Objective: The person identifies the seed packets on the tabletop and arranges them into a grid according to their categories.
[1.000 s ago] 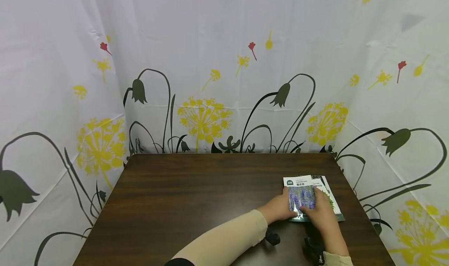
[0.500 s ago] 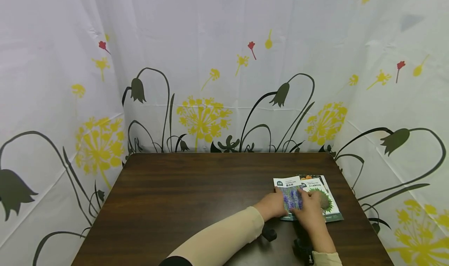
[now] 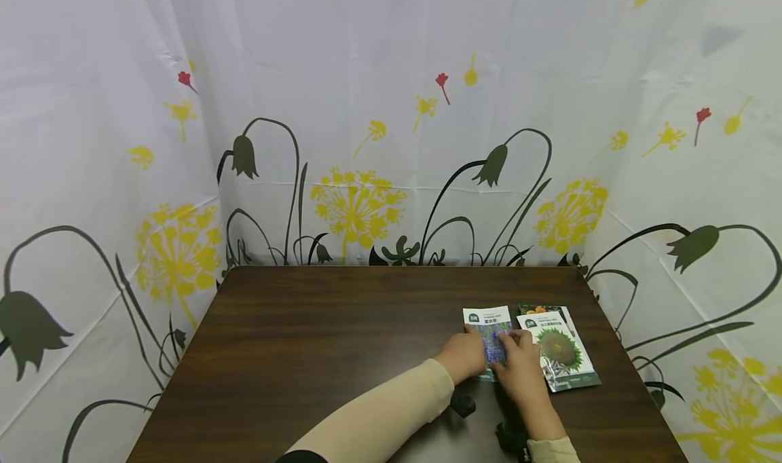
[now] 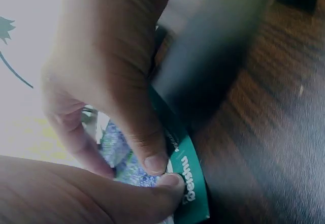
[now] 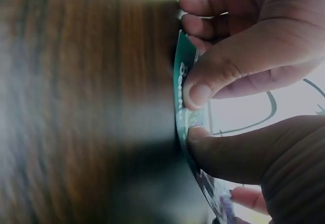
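Note:
A seed packet [image 3: 493, 335] with a purple-flower picture, white top and green bottom band is held between both hands, close over the table. My left hand [image 3: 466, 356] grips its left side. The right hand [image 3: 523, 368] holds its right side. In the left wrist view the two thumbs press on the packet's front near the green band [image 4: 190, 183], their tips almost meeting. The right wrist view shows the packet [image 5: 187, 82] edge-on and slightly bowed, with fingers behind it. To the right lie a packet with a spiky green plant picture [image 3: 559, 349] and, partly under it, a darker packet [image 3: 537, 309].
The dark brown wooden table [image 3: 342, 327] has its right edge a little beyond the lying packets. A white curtain [image 3: 366, 76] printed with flowers hangs behind and along both sides. Black wrist straps [image 3: 513, 439] sit below the hands.
Both hands have moved left together with the purple-flower packet, off the other packets. The spiky-plant packet, earlier mostly covered, now shows almost whole and stays in place.

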Tool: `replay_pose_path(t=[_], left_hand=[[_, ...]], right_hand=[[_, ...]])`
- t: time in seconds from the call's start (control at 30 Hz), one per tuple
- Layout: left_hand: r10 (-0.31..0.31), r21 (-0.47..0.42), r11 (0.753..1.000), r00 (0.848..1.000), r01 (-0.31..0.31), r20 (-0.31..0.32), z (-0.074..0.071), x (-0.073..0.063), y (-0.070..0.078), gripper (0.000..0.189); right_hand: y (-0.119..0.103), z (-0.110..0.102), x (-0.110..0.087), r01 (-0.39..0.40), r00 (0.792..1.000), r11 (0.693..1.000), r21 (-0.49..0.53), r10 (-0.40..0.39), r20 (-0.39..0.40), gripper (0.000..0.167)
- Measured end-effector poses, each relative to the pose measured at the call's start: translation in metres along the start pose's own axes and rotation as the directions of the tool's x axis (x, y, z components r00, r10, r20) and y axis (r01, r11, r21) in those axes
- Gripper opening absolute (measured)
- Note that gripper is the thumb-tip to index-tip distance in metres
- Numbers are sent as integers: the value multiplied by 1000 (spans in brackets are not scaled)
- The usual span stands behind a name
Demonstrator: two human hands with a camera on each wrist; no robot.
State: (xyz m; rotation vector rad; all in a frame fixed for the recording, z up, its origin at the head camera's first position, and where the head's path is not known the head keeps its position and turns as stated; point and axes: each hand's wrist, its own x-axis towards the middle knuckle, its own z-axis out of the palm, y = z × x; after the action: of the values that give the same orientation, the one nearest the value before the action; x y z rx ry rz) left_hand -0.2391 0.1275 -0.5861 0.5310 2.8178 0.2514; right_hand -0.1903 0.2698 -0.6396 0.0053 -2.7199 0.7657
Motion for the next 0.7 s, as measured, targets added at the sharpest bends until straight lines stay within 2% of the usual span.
replay_pose_path(t=[0.07,0.2,0.3,0.37,0.5,0.63,0.7], left_hand=[[-31,40,999,999,29,40,-5,-3,0,96],[-110,96,990,989,100,102,0,4,1,92],[-144,127,983,988,136,57,3,7,-1,86],[-134,149,980,991,130,19,6,9,-5,77],[-47,176,983,999,46,-2,1,7,-13,46],[35,155,987,998,-43,54,-11,-1,-17,63],[83,183,978,993,-96,79,-14,-4,-17,75]], right_hand=[[0,4,0,11,1000,1000,-10,-10,15,59],[-1,9,1,18,999,1000,-6,-17,45,54],[-2,10,3,6,997,1000,-4,-6,76,53],[-4,11,4,3,995,1000,-8,-2,95,54],[-8,16,5,17,993,999,-40,-12,117,54],[-13,20,7,38,994,996,-87,-29,107,52],[-16,20,9,54,995,993,-105,-44,91,48]])
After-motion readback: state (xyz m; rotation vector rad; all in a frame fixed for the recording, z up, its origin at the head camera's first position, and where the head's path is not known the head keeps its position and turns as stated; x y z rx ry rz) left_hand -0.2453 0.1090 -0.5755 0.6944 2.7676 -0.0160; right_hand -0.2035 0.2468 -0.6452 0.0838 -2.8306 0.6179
